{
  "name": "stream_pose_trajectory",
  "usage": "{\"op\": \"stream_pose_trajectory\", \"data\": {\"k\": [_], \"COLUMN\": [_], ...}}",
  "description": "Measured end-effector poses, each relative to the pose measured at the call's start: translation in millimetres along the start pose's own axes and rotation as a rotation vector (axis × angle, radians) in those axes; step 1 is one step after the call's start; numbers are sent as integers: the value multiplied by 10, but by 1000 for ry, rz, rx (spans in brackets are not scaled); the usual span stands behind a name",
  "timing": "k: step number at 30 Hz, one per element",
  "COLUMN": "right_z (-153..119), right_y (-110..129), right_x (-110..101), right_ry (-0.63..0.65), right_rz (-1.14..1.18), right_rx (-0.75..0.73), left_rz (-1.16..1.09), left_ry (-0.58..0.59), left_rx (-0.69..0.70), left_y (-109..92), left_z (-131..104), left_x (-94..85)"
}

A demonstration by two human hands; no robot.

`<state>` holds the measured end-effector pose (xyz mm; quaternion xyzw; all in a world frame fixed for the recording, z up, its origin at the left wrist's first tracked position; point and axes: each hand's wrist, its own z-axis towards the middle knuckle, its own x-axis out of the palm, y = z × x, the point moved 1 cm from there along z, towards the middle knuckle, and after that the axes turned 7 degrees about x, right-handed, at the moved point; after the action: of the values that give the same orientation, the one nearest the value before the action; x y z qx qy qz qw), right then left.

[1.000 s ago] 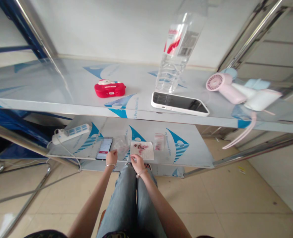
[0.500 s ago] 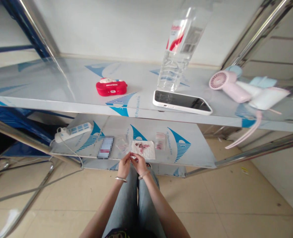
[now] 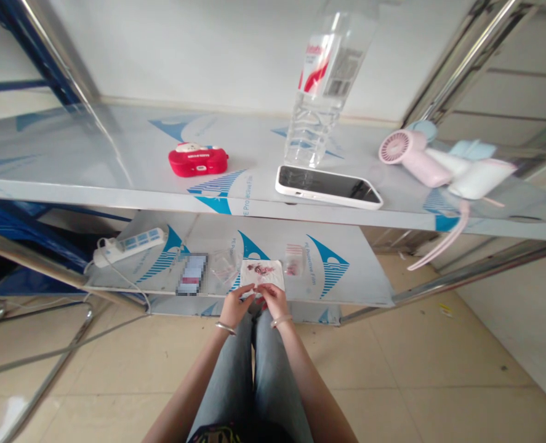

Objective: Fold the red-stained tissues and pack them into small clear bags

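Observation:
My left hand and my right hand meet at the front edge of the lower shelf, fingertips close together. Both are closed in a pinch on something too small to make out. Just beyond them lies a white paper with small dark red pieces on it. Right of the paper is a small clear bag with reddish contents. A clear plastic bag lies to its left, beside a pixelated phone.
On the upper shelf are a red case, a clear bottle, a white-edged phone and a pink fan beside other pale items. A power strip with a cable lies at the lower shelf's left.
Both hands have shifted slightly right and spread a little apart, now overlapping the paper's near edge. The whole view has moved slightly, so shelf items appear further left.

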<state>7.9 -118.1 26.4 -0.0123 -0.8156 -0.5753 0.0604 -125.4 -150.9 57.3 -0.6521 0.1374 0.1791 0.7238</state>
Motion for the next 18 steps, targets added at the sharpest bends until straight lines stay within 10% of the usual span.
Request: {"op": "stream_pose_trajectory", "data": {"k": [18], "right_z": [-229], "right_y": [333], "right_x": [-152], "right_ry": [193], "right_rz": [-102], "right_rx": [-12], "left_rz": [-123], "left_ry": [129], "left_rx": [20], "left_y": [-166], "left_z": [83], "left_x": [-6]}}
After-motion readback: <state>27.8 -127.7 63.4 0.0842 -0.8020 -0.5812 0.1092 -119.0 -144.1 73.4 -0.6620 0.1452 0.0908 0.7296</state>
